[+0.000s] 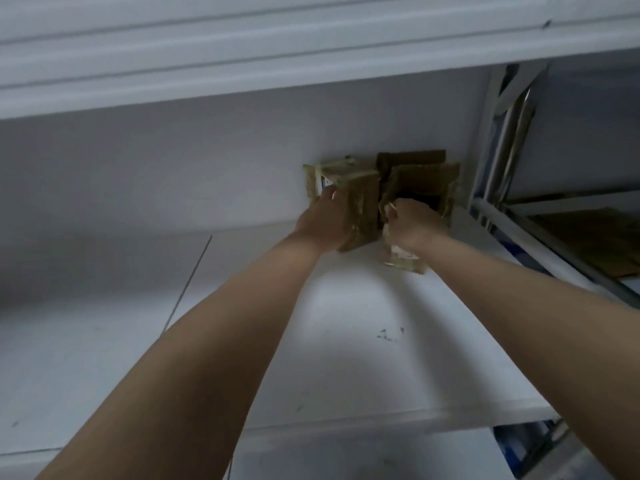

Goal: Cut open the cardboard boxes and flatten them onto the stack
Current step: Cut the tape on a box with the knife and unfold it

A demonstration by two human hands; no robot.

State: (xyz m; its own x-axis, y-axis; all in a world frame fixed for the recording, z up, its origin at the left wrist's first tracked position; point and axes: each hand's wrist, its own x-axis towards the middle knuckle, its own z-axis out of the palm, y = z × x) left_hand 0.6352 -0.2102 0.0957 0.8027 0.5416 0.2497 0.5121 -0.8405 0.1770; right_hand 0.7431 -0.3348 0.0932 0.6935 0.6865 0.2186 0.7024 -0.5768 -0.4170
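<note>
Both your arms reach deep onto the white shelf (pixel 346 341), toward its far right corner by the wall. Your left hand (pixel 323 220) wraps its fingers round the left flap of the cardboard box (pixel 360 202). Your right hand (pixel 414 223) is curled tight on the box's near right edge, beside a dark opening. The box stands open, flaps splayed, tape strips along its edges. Metal racking (pixel 502 140) stands just right of the shelf.
</note>
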